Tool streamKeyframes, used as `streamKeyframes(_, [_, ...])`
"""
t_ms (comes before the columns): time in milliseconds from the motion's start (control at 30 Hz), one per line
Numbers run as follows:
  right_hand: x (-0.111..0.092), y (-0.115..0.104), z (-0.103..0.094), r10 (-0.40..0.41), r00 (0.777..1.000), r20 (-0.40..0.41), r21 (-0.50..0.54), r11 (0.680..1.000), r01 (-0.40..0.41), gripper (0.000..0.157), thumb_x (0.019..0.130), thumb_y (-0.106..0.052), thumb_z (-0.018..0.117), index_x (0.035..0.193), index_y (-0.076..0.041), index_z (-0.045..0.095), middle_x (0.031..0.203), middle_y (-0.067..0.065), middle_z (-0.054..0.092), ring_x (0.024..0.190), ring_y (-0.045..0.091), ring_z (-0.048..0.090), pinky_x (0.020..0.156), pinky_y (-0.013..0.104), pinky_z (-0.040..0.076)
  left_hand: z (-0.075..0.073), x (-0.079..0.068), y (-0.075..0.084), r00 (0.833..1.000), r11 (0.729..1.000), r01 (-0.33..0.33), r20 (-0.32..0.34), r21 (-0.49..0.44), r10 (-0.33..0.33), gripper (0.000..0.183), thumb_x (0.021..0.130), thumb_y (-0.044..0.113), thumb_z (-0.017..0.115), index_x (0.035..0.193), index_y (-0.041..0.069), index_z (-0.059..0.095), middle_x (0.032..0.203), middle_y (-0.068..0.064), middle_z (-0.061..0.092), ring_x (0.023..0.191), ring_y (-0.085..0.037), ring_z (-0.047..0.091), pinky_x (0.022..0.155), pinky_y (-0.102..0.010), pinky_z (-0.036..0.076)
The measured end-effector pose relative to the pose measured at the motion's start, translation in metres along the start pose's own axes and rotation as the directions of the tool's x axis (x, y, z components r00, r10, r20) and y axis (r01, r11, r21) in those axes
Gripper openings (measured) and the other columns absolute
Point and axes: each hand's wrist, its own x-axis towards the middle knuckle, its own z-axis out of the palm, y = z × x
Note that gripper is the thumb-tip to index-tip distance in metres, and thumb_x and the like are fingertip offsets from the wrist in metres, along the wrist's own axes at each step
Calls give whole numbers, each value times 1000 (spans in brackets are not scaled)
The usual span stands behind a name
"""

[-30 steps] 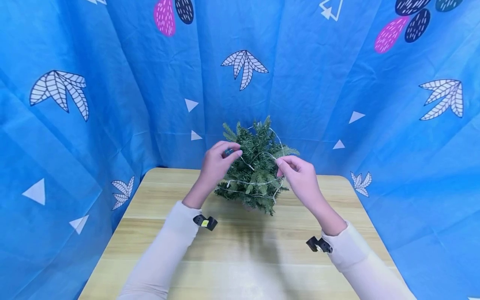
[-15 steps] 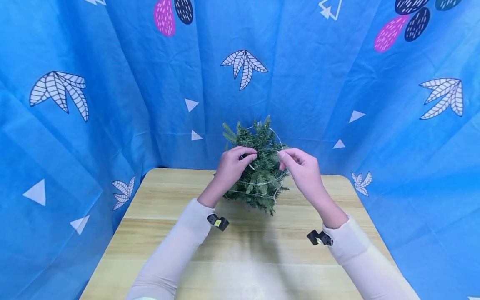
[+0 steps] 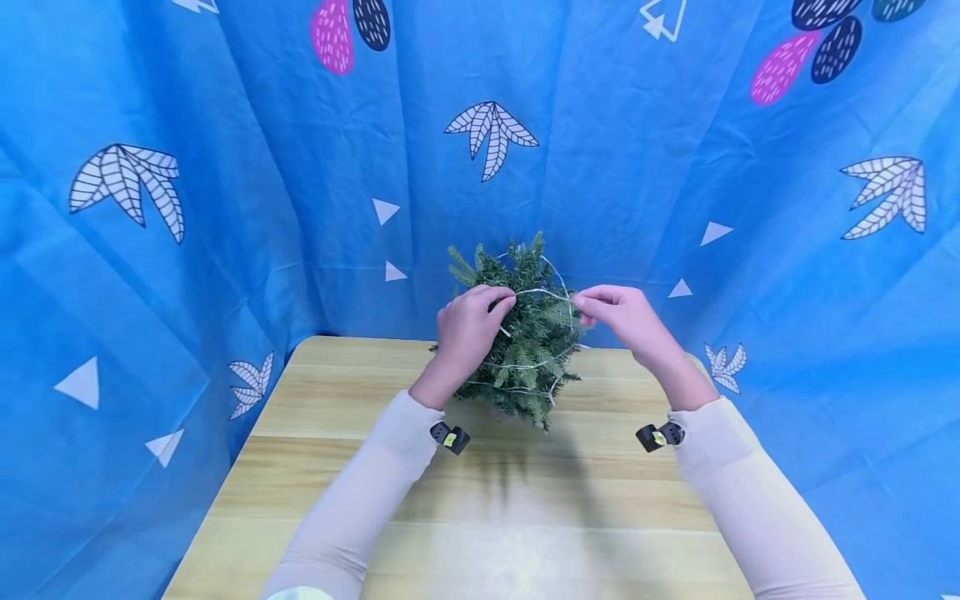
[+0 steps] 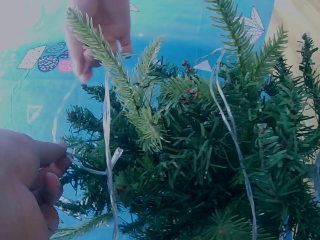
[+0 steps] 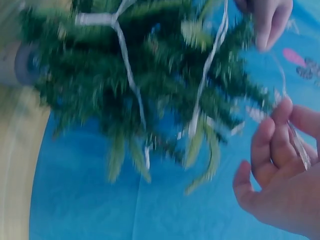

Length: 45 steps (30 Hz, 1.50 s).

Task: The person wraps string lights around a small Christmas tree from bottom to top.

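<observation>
A small artificial Christmas tree [image 3: 543,329] stands toward the back of the table, wrapped with a thin, clear-wired light string [image 3: 538,291]. In front of its upper branches, my left hand [image 3: 468,329] pinches the string between thumb and forefinger. My right hand [image 3: 630,321] pinches the same string at the tree's right side, so a short span arches between both hands. The left wrist view shows my left fingertips on the wire [image 4: 90,170] close to the needles. In the right wrist view the wire runs through my right hand [image 5: 285,165], other fingers loosely curled.
The wooden table [image 3: 480,500] reaches forward from the tree toward me. A blue patterned curtain [image 3: 600,167] hangs close behind it and along both sides. White tube-like pieces [image 5: 95,19] on the string lie against the branches, and a pale base [image 5: 10,65] shows below them.
My left hand has moved right, across the tree's front. My right hand has shifted slightly up and right, and the span of light string between them now lies higher.
</observation>
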Motion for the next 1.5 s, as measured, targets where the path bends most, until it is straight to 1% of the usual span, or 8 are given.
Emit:
streamKeyframes(233, [2, 11, -32, 31, 998, 59, -252, 968, -15, 41, 101, -36, 62, 124, -3, 68, 116, 16, 71, 114, 32, 63, 107, 56, 42, 0, 4, 4, 1000, 999, 2, -1, 41, -2, 17, 100, 33, 65, 109, 26, 77, 111, 9, 74, 55, -12, 49, 47, -27, 30])
streamKeyframes(400, [12, 10, -41, 15, 1000, 11, -322, 947, -10, 36, 103, -31, 59, 122, -2, 69, 117, 22, 69, 118, 36, 61, 106, 58, 42, 0, 5, 7, 1000, 996, 9, 28, 89, -12, 18, 101, 36, 63, 109, 29, 77, 113, 11, 73, 62, -10, 56, 49, -27, 34])
streamKeyframes(533, [25, 3, -38, -11, 996, -88, -335, 942, -19, 33, 103, -29, 58, 119, -3, 70, 115, 21, 70, 113, 34, 62, 99, 53, 46, 3, 6, 9, 999, 989, -20, 38, 148, 15, 19, 101, 36, 62, 111, 30, 77, 111, 11, 74, 70, -10, 64, 49, -27, 37])
streamKeyframes(733, [48, -18, -26, -27, 982, -189, -412, 909, -55, 33, 103, -31, 56, 120, -8, 71, 113, 15, 73, 105, 31, 64, 90, 49, 48, 10, 7, 11, 998, 980, -58, 17, 192, 55, 19, 102, 33, 62, 111, 27, 78, 103, 10, 74, 66, -9, 62, 45, -26, 35])
streamKeyframes(967, [73, -39, -2, -29, 968, -251, -515, 851, -107, 31, 102, -35, 57, 119, -16, 74, 119, 5, 73, 111, 27, 65, 101, 52, 43, 12, 5, 8, 996, 964, -86, 11, 251, 86, 16, 99, 30, 66, 109, 26, 79, 99, 7, 74, 71, -13, 66, 44, -26, 37])
streamKeyframes(1133, [88, -56, 14, -13, 968, -250, -479, 871, -112, 29, 101, -36, 57, 112, -18, 76, 110, 3, 75, 107, 22, 64, 101, 49, 43, 11, 7, 9, 996, 958, -89, -7, 273, 94, 15, 99, 29, 67, 107, 25, 80, 97, 6, 74, 68, -13, 66, 44, -26, 38])
streamKeyframes(1367, [92, -78, 25, 4, 973, -231, -403, 910, -99, 28, 103, -36, 57, 106, -16, 77, 113, 0, 73, 91, 21, 57, 81, 39, 41, 15, 11, 16, 994, 956, -91, -24, 280, 102, 18, 101, 30, 63, 106, 24, 80, 94, 6, 73, 60, -11, 61, 43, -25, 36])
streamKeyframes(1500, [84, -82, 30, -11, 975, -221, -406, 910, -82, 28, 104, -36, 55, 111, -19, 76, 110, 0, 74, 89, 21, 58, 88, 42, 41, 19, 14, 20, 995, 954, -80, -40, 288, 95, 21, 103, 30, 60, 106, 25, 80, 93, 7, 73, 58, -10, 59, 42, -25, 35])
